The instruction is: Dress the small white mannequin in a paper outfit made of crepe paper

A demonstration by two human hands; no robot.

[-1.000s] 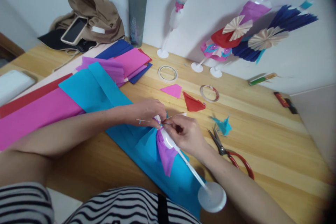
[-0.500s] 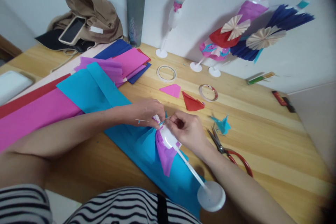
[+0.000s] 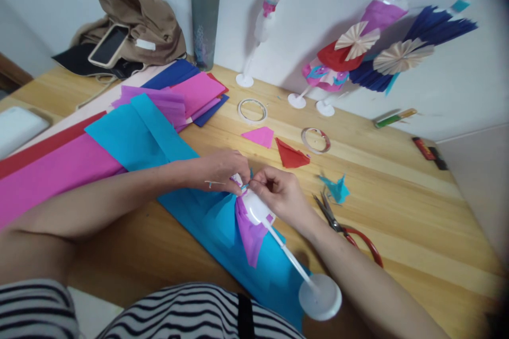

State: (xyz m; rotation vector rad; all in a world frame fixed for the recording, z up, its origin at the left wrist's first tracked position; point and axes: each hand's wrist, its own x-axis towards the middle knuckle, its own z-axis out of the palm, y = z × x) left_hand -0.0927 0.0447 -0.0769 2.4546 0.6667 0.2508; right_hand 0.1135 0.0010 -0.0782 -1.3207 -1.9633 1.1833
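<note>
A small white mannequin (image 3: 254,207) on a thin stand lies tilted over the blue paper, its round base (image 3: 320,297) towards me. My left hand (image 3: 222,170) is closed around its upper part at the waist. My right hand (image 3: 281,190) pinches at that same spot, against blue paper; exactly what its fingertips hold is covered. Purple paper (image 3: 252,241) and gathered blue paper (image 3: 222,217) hang from the waist. A thin strip with a white end sticks to the back of my left hand.
Scissors with red handles (image 3: 363,243) lie right of my right forearm, near a crumpled blue scrap (image 3: 337,189). Red (image 3: 292,153) and pink (image 3: 260,136) scraps and two tape rolls (image 3: 252,111) lie beyond. Dressed mannequins (image 3: 334,66) and a flask (image 3: 205,26) stand by the wall; folded coloured sheets (image 3: 55,177) spread left.
My right hand has shifted very slightly left, towards the mannequin's waist. My left hand keeps its grip, and the mannequin stays in place.
</note>
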